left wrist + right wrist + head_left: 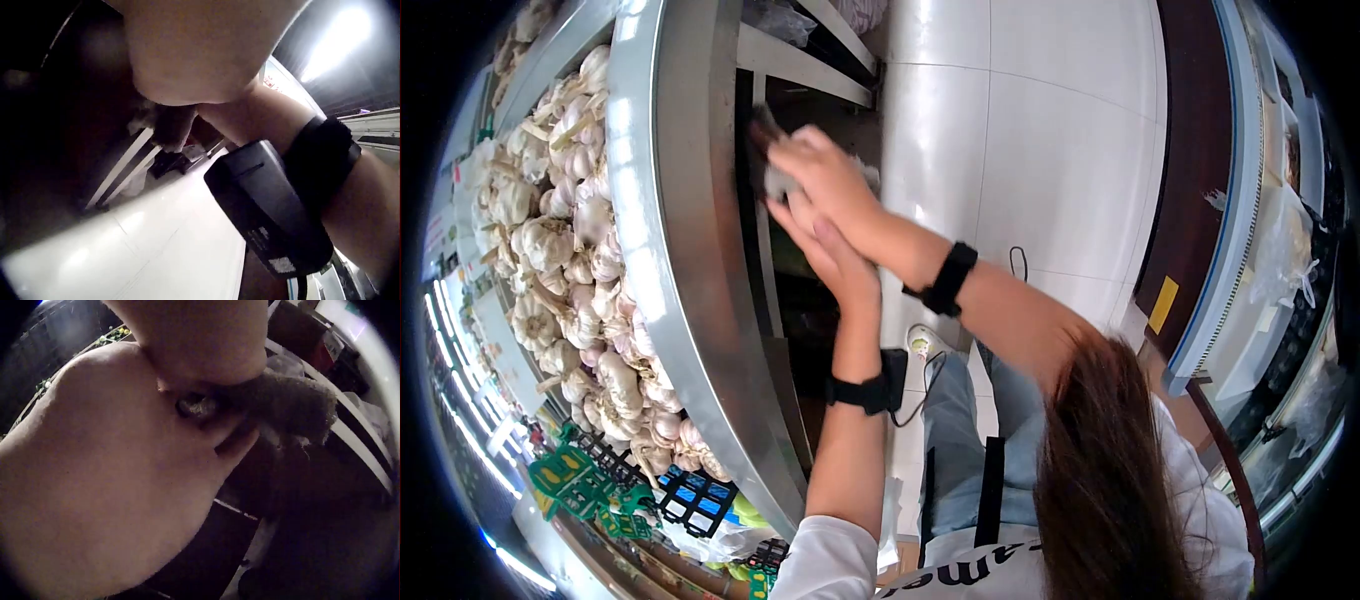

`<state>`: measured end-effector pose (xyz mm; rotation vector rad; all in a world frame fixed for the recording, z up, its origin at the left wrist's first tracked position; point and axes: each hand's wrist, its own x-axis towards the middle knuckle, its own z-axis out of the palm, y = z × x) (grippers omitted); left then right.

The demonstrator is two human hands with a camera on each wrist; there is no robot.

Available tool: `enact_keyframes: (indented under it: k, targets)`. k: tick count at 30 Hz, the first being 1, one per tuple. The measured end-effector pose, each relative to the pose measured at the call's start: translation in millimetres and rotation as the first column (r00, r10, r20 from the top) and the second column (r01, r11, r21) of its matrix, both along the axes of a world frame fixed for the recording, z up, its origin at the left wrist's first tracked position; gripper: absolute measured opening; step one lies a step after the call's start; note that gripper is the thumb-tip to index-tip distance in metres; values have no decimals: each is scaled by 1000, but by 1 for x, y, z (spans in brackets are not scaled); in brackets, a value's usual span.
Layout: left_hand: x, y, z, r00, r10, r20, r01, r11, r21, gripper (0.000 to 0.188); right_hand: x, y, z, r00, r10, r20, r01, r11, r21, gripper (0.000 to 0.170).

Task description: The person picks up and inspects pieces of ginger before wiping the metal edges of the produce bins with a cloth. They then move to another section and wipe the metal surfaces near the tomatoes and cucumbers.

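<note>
A grey, fuzzy cloth (297, 406) is bunched between my two hands, with one end sticking out past the fingers. My right hand (832, 180) grips it from above. My left hand (832, 258) holds it from below, its thumb against the right hand, and the two hands overlap. Part of the cloth (175, 128) also hangs beyond the hand in the left wrist view. The middle of the cloth is hidden by the hands, and the hands are blurred in the head view.
At the left, a metal-edged stand (700, 250) holds a heap of garlic bulbs (550, 240). Dark space and pale frame bars (800, 65) lie below it. White floor tiles (1060, 130) stretch to the right, up to a display case (1200, 200). Green baskets (580, 480) sit at lower left.
</note>
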<state>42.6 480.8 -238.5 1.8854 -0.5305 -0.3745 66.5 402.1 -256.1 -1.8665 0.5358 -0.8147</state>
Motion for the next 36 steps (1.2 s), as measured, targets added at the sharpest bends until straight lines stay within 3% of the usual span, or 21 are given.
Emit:
enact_keyframes:
  k: [2, 3, 5, 9, 11, 13, 15, 17, 20, 23, 28, 30, 33, 36]
  targets:
    - [-21, 20, -4, 990, 134, 36, -135, 990, 24, 74, -12, 30, 0, 997, -61, 50, 65, 996, -63, 28]
    - [-31, 29, -7, 990, 135, 38, -136, 990, 25, 74, -20, 36, 1, 998, 23, 50, -19, 996, -84, 30]
    - [-44, 39, -12, 979, 177, -100, -187, 977, -104, 76, -21, 44, -7, 997, 28, 72, -19, 993, -116, 35]
    - [-21, 4, 1, 992, 123, -28, -123, 992, -20, 78, -6, 12, 0, 1000, -6, 9, 6, 998, -61, 43]
    - [1, -21, 7, 995, 98, -28, -98, 995, 18, 77, 16, -17, -9, 1000, -24, -17, 22, 991, -135, 24]
    - [18, -33, 7, 1000, 5, -4, -5, 999, 42, 76, 23, -32, -4, 997, -80, 17, 82, 982, -169, 24]
    - [17, -30, 2, 1000, 21, 8, -21, 999, 29, 75, 26, -28, -8, 992, -116, 44, 123, 974, -192, 27]
    - [10, -19, -3, 997, 72, -8, -71, 997, 8, 73, 23, -17, -16, 993, -57, 108, 72, 987, -141, 45]
    - [-11, 13, -8, 982, 183, -40, -182, 983, 19, 72, 6, 22, -20, 993, -7, 121, 16, 997, -81, 45]
    - [-36, 53, -12, 969, 240, -58, -238, 971, 33, 78, -22, 61, -12, 994, 109, -11, -109, 984, -142, 41]
    - [-79, 114, -19, 935, 328, -133, -326, 945, 35, 75, -58, 116, -3, 975, 219, -36, -222, 963, -152, 46]
    - [-92, 125, -19, 898, 396, -191, -390, 918, 69, 87, -65, 125, -8, 969, 246, -22, -246, 953, -174, 50]
    - [-102, 133, -26, 908, 371, -196, -368, 928, 52, 86, -74, 130, -12, 936, 351, -31, -347, 906, -241, 48]
    - [-94, 121, -25, 926, 315, -207, -307, 949, 71, 81, -70, 108, -23, 957, 279, 81, -231, 899, -372, 45]
